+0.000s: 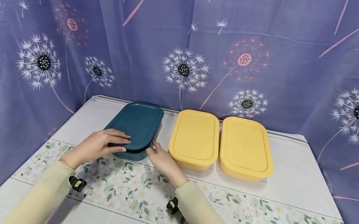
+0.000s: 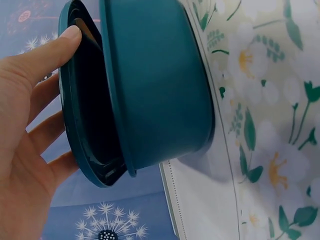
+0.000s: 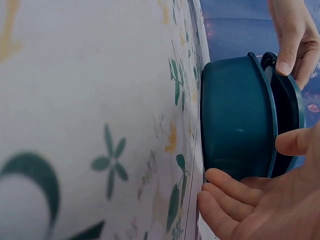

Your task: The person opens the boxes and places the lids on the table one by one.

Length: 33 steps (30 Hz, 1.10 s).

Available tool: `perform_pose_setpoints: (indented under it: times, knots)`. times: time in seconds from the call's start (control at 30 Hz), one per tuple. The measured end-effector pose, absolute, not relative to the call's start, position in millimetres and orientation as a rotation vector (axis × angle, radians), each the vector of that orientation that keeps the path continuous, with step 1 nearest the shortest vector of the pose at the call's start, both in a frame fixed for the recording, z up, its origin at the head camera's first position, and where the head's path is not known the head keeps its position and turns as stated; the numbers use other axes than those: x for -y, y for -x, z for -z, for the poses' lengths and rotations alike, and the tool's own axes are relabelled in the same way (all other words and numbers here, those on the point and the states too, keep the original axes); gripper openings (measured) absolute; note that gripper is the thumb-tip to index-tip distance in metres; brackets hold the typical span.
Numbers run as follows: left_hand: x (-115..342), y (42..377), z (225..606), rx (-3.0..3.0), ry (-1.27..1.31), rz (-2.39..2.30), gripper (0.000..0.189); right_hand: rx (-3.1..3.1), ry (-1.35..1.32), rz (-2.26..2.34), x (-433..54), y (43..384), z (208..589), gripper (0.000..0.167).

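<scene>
At the left of the table stands a dark teal food container (image 1: 133, 156), its matching lid (image 1: 138, 123) tilted up along the near edge. My left hand (image 1: 101, 143) holds this lid at its near left corner. In the left wrist view the thumb (image 2: 70, 39) lies at the lid's underside, with the other fingers behind its outer face. A dark gap shows between lid and container rim. My right hand (image 1: 163, 161) is at the container's near right corner. Its thumb (image 3: 292, 142) touches the rim area, and its extended fingers (image 3: 230, 197) lie along the container's side.
Two yellow lidded containers (image 1: 195, 136) (image 1: 247, 147) stand side by side to the right of the teal one. A white table cover with a floral band (image 1: 254, 219) lies beneath. A purple dandelion curtain (image 1: 149, 35) hangs behind and at both sides.
</scene>
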<state>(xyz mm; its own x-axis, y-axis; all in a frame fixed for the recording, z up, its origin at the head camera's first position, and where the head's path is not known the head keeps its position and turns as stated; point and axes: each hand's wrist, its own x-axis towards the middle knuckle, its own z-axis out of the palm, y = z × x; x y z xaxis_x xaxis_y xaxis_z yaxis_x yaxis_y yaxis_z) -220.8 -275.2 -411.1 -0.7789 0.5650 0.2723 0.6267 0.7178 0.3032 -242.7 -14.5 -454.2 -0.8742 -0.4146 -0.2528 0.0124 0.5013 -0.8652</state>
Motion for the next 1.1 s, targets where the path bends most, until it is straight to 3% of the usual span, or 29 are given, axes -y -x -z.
perform_pose_setpoints:
  times: [1.1]
  knots:
    - [284.7,225.3,395.3,2.693,1.009,0.559,0.036,-2.299,0.374,1.342,12.5,243.4,452.3,0.067]
